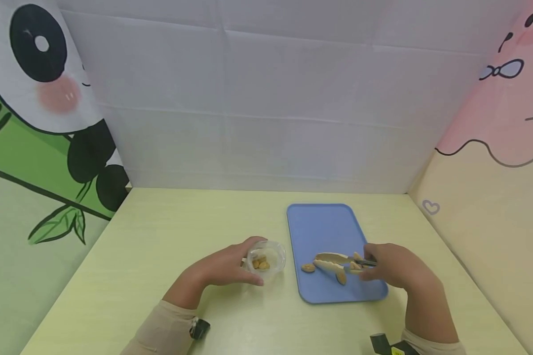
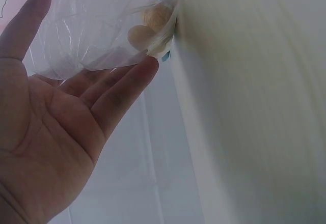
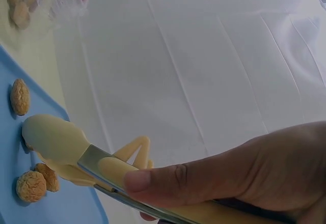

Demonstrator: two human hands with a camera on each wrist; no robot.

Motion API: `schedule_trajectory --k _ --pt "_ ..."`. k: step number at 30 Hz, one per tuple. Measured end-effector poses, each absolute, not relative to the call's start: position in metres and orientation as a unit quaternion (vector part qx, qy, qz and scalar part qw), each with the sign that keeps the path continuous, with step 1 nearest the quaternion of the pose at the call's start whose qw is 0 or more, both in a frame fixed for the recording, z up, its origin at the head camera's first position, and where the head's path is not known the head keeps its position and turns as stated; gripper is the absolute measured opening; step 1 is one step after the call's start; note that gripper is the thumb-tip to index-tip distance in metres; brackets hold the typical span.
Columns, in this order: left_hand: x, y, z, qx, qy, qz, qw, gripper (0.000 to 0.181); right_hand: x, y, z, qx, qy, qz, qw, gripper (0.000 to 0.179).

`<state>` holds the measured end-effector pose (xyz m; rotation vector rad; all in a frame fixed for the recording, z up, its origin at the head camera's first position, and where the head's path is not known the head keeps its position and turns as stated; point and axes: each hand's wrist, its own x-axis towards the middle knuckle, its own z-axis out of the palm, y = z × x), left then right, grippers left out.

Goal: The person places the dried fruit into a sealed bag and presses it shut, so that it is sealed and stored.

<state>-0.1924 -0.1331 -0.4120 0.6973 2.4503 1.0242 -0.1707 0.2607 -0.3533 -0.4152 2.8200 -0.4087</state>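
Note:
My left hand holds a clear plastic cup with thumb and fingers on either side of it. Several small tan, nut-like pieces lie at the bottom, two showing in the left wrist view. Metal tongs with cream tips are gripped by my right hand, thumb along the upper arm. Their heads lie low over the blue tray, nearly together. Around them are more wrinkled tan pieces, including one oval piece left of the tips. The heads partly hide another piece.
The tray stands right of the cup on a pale wooden table. A white sheet hangs at the back. Printed panels with cartoon figures, a green-and-white one and a pink one, close the sides.

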Motion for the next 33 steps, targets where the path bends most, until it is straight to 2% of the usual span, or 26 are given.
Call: schedule_trajectory --k 11,16,24,33 --pt "-0.197 -0.136 -0.418 0.254 0.872 0.370 0.195 0.090 -0.173 0.264 -0.354 -0.145 0.974 -0.135 0.108 0.033" --pt "-0.198 -0.137 -0.421 0.255 0.874 0.365 0.192 0.091 -0.172 0.264 -0.354 -0.145 0.976 -0.137 0.085 0.041" --pt "-0.200 -0.137 -0.423 0.259 0.873 0.366 0.190 0.091 -0.174 0.266 -0.352 -0.135 0.977 -0.149 0.066 0.033" --pt "-0.202 -0.139 -0.425 0.265 0.868 0.374 0.192 0.091 -0.172 0.261 -0.346 -0.153 0.975 -0.160 0.003 0.038"
